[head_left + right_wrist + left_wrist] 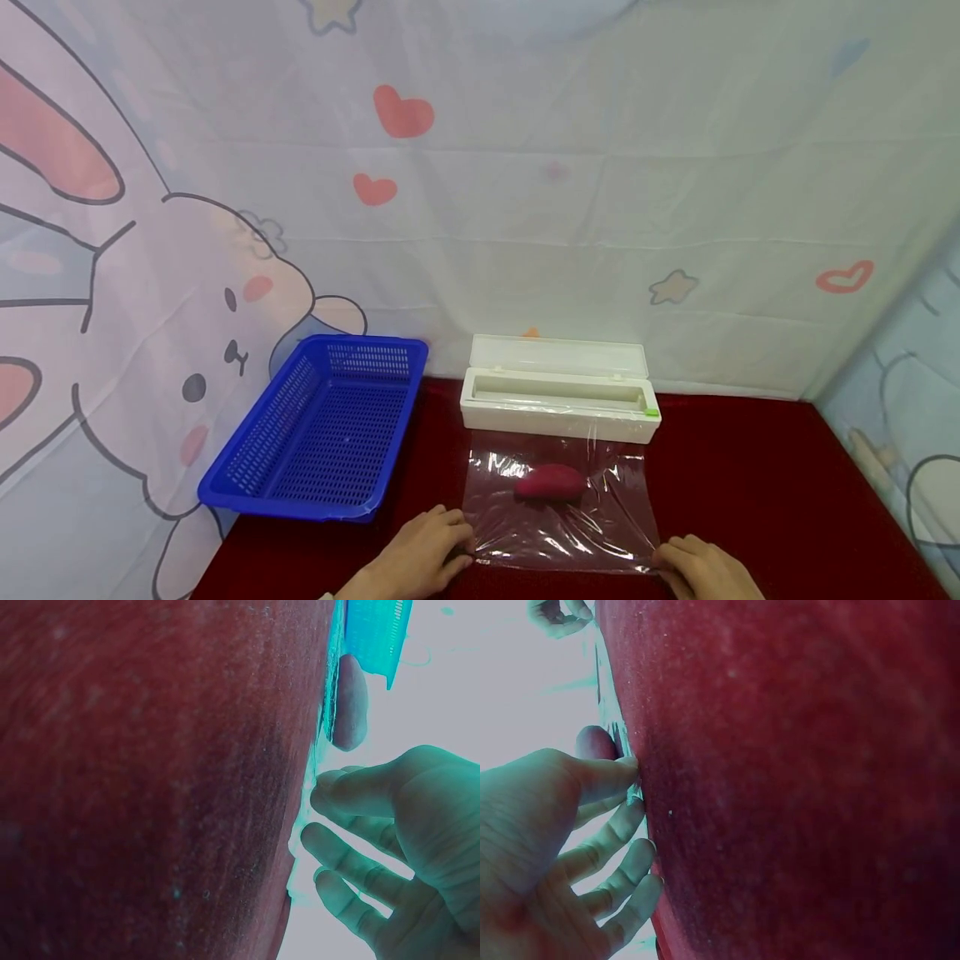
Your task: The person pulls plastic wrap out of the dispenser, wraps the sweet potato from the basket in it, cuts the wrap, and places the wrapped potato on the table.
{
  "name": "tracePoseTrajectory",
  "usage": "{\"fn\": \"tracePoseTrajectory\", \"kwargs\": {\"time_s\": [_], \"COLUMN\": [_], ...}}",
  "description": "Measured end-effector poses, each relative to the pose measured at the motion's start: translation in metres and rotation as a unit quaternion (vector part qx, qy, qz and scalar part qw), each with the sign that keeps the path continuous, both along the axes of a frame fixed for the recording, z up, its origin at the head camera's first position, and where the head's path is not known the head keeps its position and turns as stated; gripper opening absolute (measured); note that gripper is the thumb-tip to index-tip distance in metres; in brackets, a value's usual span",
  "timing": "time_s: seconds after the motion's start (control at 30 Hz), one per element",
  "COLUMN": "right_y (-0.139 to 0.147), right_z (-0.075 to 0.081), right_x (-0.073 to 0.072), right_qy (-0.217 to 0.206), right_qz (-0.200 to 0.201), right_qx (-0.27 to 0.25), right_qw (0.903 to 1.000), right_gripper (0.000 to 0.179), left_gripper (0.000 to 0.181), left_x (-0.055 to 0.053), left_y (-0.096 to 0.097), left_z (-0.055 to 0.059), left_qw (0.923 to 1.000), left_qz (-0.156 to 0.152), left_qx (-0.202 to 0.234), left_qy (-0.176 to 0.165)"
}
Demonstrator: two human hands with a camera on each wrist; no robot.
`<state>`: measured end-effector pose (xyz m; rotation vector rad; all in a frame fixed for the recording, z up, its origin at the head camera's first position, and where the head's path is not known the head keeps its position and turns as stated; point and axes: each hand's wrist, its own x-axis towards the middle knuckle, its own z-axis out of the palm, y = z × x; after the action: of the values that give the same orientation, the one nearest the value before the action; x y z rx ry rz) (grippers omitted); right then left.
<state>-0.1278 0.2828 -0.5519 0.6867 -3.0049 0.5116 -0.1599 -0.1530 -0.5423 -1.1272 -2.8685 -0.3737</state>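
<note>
A sheet of clear cling film point(517, 537) stretches toward me from a white cling film dispenser point(558, 422), whose lid stands raised. On the film, near its middle, lies a reddish-purple sweet potato point(552, 483). My left hand point(423, 550) pinches the near left corner of the film between thumb and index finger, the other fingers loosely bent in the left wrist view. At the near right corner my right hand point(705, 571) pinches the film likewise. The sweet potato point(351, 705) also shows beyond the thumb in the right wrist view.
A blue plastic basket point(322, 442) with slotted walls stands on the left. Dark red cloth point(780, 483) covers the table. Behind and at the sides hangs a pale printed curtain point(525, 208) with hearts, stars and a rabbit. A green tab point(651, 412) sits at the dispenser's right end.
</note>
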Motion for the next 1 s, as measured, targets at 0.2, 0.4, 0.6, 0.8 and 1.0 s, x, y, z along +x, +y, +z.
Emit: {"fn": "tracePoseTrajectory", "kwargs": {"time_s": [0.2, 0.4, 0.6, 0.8, 1.0], "right_y": [0.001, 0.002, 0.001, -0.001, -0.002], "right_z": [0.0, 0.003, 0.007, 0.012, 0.013], "right_x": [-0.001, -0.001, 0.001, 0.001, 0.001], "right_qy": [-0.005, -0.006, 0.035, 0.012, 0.039], "right_qz": [0.008, 0.005, 0.008, -0.016, -0.021], "right_qx": [-0.01, -0.011, -0.009, 0.009, 0.013], "right_qw": [0.9999, 0.9999, 0.9993, 0.9998, 0.9989], "right_gripper": [0.015, 0.014, 0.013, 0.011, 0.012], "left_gripper": [0.006, 0.008, 0.009, 0.012, 0.011], "left_x": [-0.002, -0.005, -0.007, -0.008, -0.011], "left_y": [0.0, 0.001, 0.001, 0.0, 0.001], "left_z": [-0.003, -0.001, 0.007, 0.012, 0.015], "left_qw": [0.9996, 0.9985, 0.9978, 0.997, 0.9958], "left_qz": [-0.003, -0.012, -0.005, -0.003, -0.005], "left_qx": [0.006, 0.03, 0.04, 0.05, 0.067], "left_qy": [0.026, 0.044, 0.053, 0.058, 0.063]}}
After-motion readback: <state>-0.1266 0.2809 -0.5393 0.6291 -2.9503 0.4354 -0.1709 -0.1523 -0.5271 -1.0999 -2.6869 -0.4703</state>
